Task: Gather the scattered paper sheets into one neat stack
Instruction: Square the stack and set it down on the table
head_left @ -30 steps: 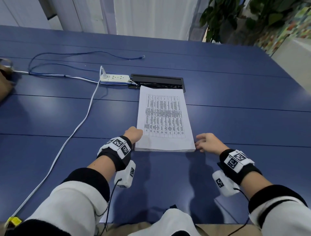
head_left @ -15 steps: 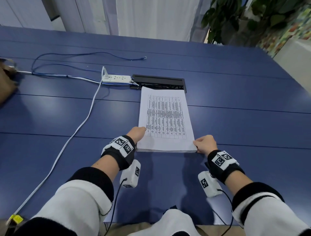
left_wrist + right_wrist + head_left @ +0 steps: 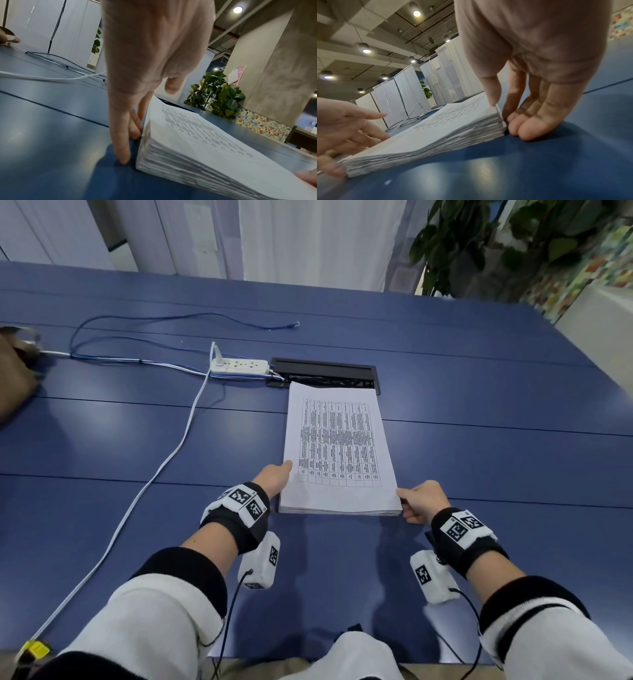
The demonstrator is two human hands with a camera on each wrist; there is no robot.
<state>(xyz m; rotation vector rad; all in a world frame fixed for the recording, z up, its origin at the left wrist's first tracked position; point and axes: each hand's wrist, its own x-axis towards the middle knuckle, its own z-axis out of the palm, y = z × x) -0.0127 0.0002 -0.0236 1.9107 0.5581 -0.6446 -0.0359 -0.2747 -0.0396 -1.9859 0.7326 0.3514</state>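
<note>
A thick stack of white printed sheets [image 3: 337, 453] lies on the blue table [image 3: 479, 422], short edge toward me. My left hand [image 3: 275, 475] lies along the stack's left edge near the front. In the left wrist view its straight fingers [image 3: 126, 128] press against the side of the stack [image 3: 197, 135], thumb raised above it. My right hand [image 3: 421, 501] is at the near right corner. In the right wrist view its thumb [image 3: 491, 92] sits on top of the stack [image 3: 436, 129] and its curled fingers [image 3: 527, 127] butt against the edge at table level.
A white power strip [image 3: 238, 367] and a black cable hatch [image 3: 325, 371] lie just beyond the stack. A white cable [image 3: 164, 460] runs down the left of the table, and blue cables [image 3: 171, 320] lie further back. A brown bag [image 3: 13, 374] is at the far left.
My right hand moved left from beside the stack onto its near right corner and curled there. My left hand slid slightly forward along the left edge.
</note>
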